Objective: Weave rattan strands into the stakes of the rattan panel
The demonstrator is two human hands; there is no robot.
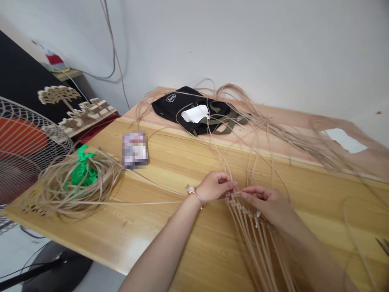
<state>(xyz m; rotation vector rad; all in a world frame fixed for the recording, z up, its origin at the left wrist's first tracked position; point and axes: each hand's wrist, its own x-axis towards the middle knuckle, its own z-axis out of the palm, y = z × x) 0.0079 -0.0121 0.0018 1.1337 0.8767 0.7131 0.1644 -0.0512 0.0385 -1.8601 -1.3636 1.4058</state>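
Note:
A partly woven strip of pale rattan cane (241, 207) lies under my hands, its long strands fanning toward me and away across the table. My left hand (216, 186) pinches cane strands at the strip's left end, thumb against the curled fingers. From the right, my right hand (263, 200) pinches a cane strand between thumb and forefinger, close to the left fingertips. The right palm and wrist hide part of the weaving. A small white bit (257, 219) shows along the woven edge.
A coil of cane (106, 178) tied with green ribbon (83, 170) lies left, beside a fan (22, 150). Behind are a black bag (179, 101), white paper (197, 113) and loose strands (282, 132). A pixelated box (135, 149) stands left of centre. Metal tips (383, 245) show at the right edge.

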